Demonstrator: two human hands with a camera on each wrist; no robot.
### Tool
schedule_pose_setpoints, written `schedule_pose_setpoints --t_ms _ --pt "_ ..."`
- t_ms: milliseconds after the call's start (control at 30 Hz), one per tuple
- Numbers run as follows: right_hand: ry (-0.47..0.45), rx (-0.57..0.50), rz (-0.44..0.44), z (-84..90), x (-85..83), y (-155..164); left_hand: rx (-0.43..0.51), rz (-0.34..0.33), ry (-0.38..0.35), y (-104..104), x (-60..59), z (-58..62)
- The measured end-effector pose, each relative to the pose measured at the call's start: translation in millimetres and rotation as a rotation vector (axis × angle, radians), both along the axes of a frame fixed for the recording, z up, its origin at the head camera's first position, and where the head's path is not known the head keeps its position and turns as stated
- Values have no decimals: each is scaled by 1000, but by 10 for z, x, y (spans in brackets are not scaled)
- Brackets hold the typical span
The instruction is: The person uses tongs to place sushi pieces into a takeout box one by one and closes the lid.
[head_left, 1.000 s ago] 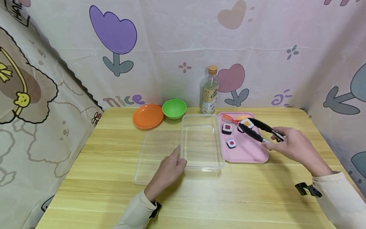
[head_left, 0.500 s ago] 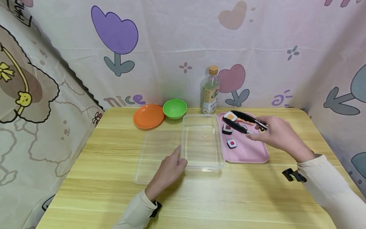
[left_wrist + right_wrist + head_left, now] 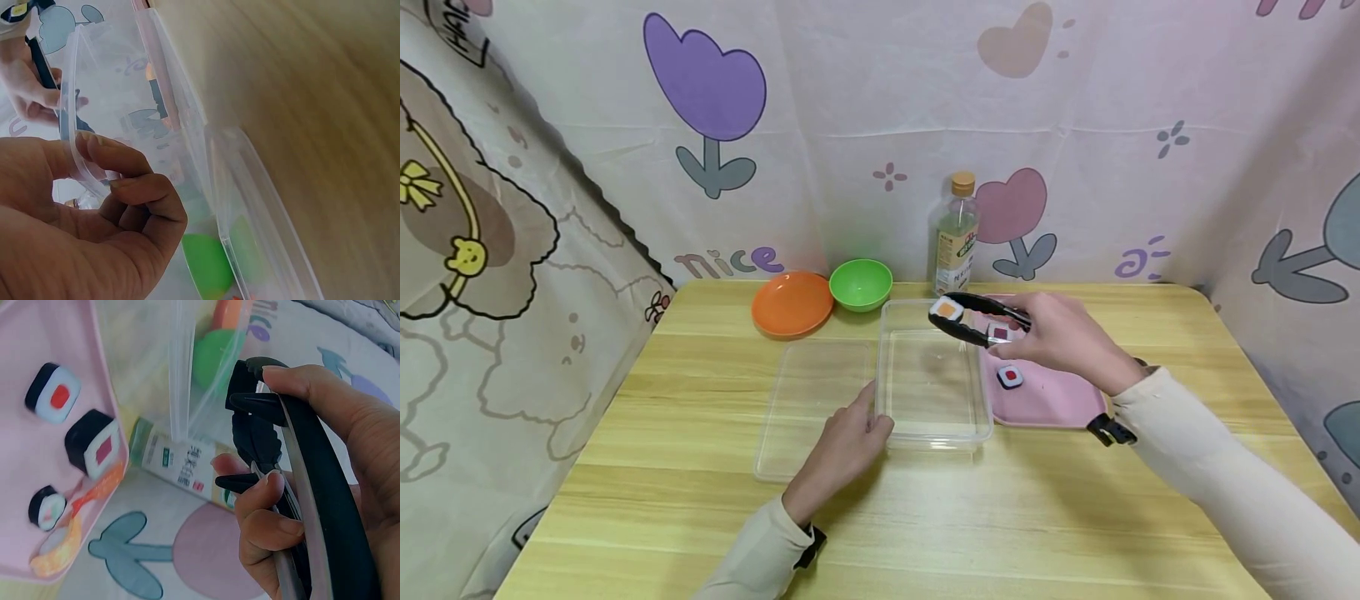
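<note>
Carrying a sushi piece (image 3: 947, 310) in tongs (image 3: 977, 321), right hand (image 3: 1060, 337) has moved from pink tray (image 3: 1052, 400) over clear box (image 3: 931, 433); left hand (image 3: 842, 446) pinches its rim.

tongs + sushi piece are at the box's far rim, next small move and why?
Probably carry the tongs a bit further over the clear box and lower. The orange-topped sushi piece is clamped above the far rim, not yet over the floor. The right hand grips the tongs; the left hand steadies the near corner.

head overlooks table (image 3: 700, 500); wrists close-up.
</note>
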State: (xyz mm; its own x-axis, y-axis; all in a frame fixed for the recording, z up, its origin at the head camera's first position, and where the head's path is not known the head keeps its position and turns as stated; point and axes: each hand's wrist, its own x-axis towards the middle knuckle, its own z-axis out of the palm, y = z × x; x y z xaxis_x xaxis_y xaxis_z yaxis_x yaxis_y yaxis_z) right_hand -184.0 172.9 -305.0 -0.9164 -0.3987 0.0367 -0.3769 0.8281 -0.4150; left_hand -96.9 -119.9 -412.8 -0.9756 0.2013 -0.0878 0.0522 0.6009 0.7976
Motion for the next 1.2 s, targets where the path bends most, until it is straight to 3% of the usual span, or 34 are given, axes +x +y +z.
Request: schedule_pose_setpoints --t_ms 500,700,967,1200 --pt "-133 -8 40 -167 -214 -431 -1 3 -13 7 -6 -6" --pt "-127 45 70 -231 -284 -567 13 -2 -6 5 0 12" --pt "-125 149 46 -279 -338 -685 4 1 -3 11 -3 17" --pt "-136 157 46 -342 -368 -725 4 1 -10 5 -3 15"
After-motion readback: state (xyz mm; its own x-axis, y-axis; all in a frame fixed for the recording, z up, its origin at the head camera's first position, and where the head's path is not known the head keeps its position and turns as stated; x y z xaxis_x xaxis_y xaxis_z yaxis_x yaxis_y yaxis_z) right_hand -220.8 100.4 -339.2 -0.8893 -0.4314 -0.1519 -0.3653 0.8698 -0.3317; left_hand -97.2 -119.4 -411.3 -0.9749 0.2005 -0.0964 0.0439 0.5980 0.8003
